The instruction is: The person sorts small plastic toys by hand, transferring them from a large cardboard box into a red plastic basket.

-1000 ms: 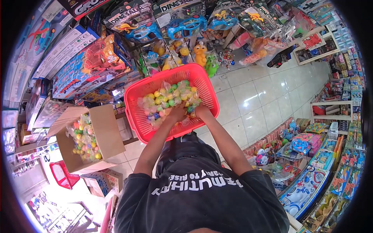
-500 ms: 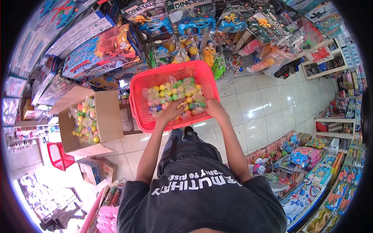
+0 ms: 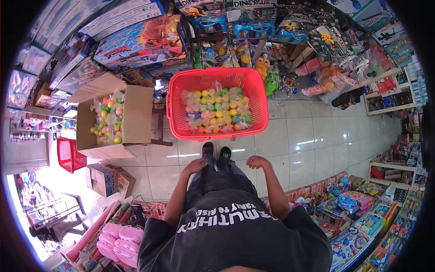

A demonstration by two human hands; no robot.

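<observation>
A red plastic basket (image 3: pixel 173 109) stands in front of me, holding bags of small coloured balls (image 3: pixel 217 109). My left hand (image 3: pixel 195 166) is below the basket's near left side, touching nothing, its fingers curled and too small to read clearly. On the other side, my right hand (image 3: pixel 257 162) is below the near right part of the basket, apart from it, with its fingers loosely bent and nothing in them. An open cardboard box (image 3: pixel 137 115) left of the basket holds more bagged balls (image 3: pixel 108 119).
A smaller red basket (image 3: pixel 71 154) and cardboard boxes (image 3: pixel 103 180) are at the left. Boxed toys (image 3: pixel 140 43) and hanging toy packs (image 3: pixel 253 29) line the far side. Shelves and toys (image 3: pixel 346 199) run along the right. Pink cases (image 3: pixel 120 242) lie at the lower left.
Both hands have come out of the red basket and back toward my body. The bagged balls in it now show fully. The view has shifted, so the basket appears farther right and slightly higher.
</observation>
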